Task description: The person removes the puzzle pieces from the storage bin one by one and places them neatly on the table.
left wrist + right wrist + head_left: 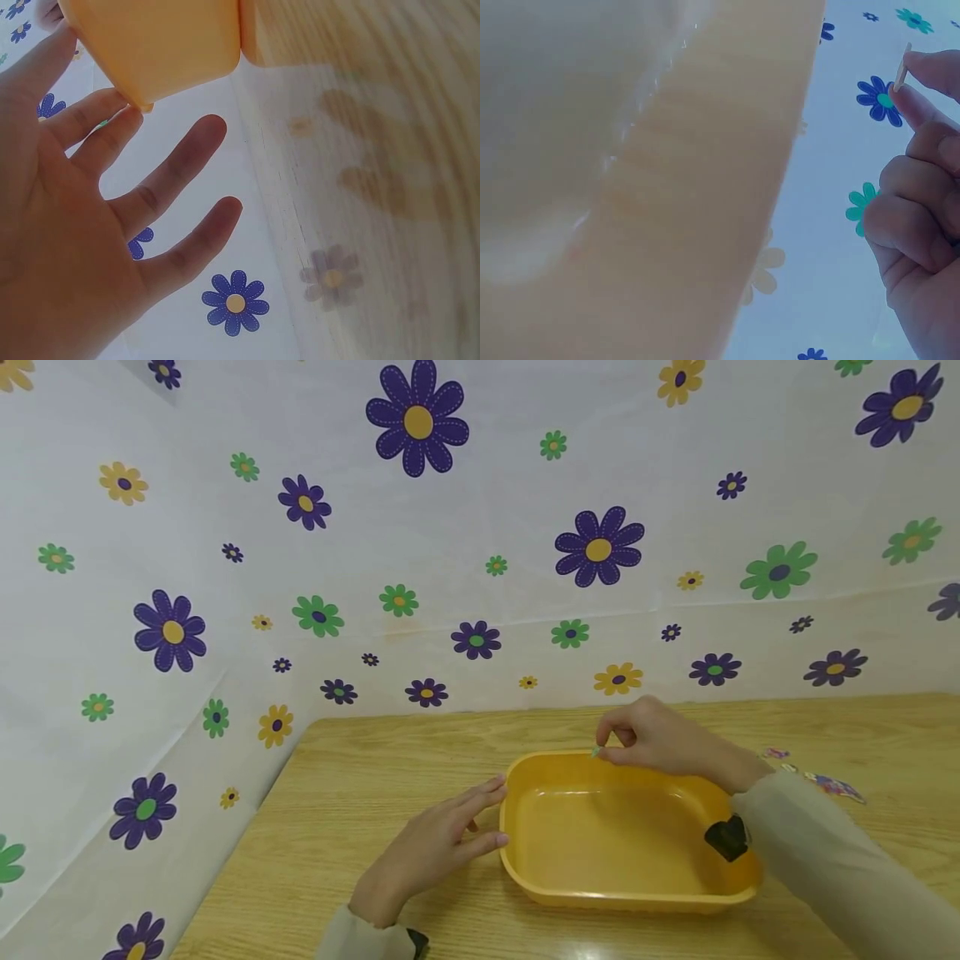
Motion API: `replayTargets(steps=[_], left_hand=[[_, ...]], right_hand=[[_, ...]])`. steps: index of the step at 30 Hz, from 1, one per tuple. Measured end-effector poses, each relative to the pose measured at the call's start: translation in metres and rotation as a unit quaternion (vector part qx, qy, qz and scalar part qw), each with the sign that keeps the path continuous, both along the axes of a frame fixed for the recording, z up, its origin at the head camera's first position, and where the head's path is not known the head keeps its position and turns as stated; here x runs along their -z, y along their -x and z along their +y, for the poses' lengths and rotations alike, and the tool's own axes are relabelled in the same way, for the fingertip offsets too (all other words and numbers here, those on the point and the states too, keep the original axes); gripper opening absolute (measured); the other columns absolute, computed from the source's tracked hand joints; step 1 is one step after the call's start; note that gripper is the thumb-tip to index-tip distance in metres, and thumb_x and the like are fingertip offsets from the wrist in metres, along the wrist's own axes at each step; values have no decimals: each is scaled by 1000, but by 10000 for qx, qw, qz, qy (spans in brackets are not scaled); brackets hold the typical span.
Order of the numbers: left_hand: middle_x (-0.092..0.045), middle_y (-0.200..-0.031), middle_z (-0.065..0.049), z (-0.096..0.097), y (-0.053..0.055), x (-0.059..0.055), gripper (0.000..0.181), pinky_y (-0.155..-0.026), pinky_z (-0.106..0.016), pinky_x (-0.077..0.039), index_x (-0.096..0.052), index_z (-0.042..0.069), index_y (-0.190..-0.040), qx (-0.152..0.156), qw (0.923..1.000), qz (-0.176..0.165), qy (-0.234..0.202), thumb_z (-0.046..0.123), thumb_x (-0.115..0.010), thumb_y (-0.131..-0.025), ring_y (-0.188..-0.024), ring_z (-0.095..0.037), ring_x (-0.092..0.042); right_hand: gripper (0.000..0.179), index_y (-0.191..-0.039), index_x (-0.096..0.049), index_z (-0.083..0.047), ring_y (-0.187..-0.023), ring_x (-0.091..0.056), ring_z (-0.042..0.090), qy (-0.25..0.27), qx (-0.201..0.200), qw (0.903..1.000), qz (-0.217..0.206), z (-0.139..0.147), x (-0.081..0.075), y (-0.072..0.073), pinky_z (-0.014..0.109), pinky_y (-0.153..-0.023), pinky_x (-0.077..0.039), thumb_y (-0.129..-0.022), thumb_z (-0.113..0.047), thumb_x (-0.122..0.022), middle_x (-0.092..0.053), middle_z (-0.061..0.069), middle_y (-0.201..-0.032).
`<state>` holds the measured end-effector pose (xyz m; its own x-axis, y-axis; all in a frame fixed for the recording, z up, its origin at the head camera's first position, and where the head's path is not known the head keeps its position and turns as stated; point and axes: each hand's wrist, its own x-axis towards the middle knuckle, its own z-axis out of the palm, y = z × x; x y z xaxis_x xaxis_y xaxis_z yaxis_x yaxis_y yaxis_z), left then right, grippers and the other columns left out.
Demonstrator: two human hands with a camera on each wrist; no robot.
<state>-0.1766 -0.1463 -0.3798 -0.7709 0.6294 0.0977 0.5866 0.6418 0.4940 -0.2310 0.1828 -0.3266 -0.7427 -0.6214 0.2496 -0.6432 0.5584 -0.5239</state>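
A yellow plastic tub (630, 897) with rounded corners stands on the wooden table. At its far rim my right hand (660, 739) pinches a small, thin, light-green piece (596, 751) between thumb and forefinger. Seen edge-on in the right wrist view, the thin piece (902, 69) looks pale, and the other fingers curl toward the palm. My left hand (442, 835) is spread beside the tub's left end, with fingertips right at the rim. The left wrist view shows the fingers (176, 169) extended and apart, some touching the tub's edge (146, 107).
Several small colourful flat pieces (834, 787) lie on the table (360, 793) right of the tub, partly behind my right forearm. A white sheet (480, 510) printed with flowers hangs behind the table and along its left side.
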Motion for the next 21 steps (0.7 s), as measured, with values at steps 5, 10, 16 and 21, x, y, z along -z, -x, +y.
replayTargets(steps=[5, 10, 16, 21], left_hand=[[-39, -160, 1, 0, 0, 0, 58, -70, -22, -52, -51, 14, -150, -35, 10000, -21, 5, 47, -56, -103, -86, -5, -58], [-39, -161, 1, -1, 0, 1, 58, -70, -22, -52, -51, 13, -150, -27, 10000, -4, -4, 46, -56, -103, -86, -6, -58], [-39, -160, 0, -1, 0, 1, 57, -69, -21, -52, -51, 12, -150, 17, 10000, 33, -35, 44, -57, -103, -86, -7, -58], [-40, -160, 0, 0, 0, 1, 56, -69, -21, -52, -52, 12, -149, 42, 10000, 41, -66, 44, -57, -103, -87, -7, -58]], right_hand=[[4, -89, -72, -8, -54, -38, 4, -99, 129, 9998, 111, 8, -7, -1, 22, -51, -35, -89, -6, -75, -40, -13, -59], [3, -90, -73, -5, -55, -38, 6, -91, 306, 9993, 176, 16, -15, -5, 23, -51, -35, -89, -6, -76, -40, -12, -59], [5, -92, -74, -3, -55, -40, 8, -163, 554, 9983, 102, 24, -19, -9, 22, -51, -36, -89, -6, -76, -40, -11, -59], [5, -90, -74, -5, -57, -40, 7, -108, 644, 9974, 307, 33, -19, -12, 22, -52, -37, -87, -5, -78, -39, -12, -60]])
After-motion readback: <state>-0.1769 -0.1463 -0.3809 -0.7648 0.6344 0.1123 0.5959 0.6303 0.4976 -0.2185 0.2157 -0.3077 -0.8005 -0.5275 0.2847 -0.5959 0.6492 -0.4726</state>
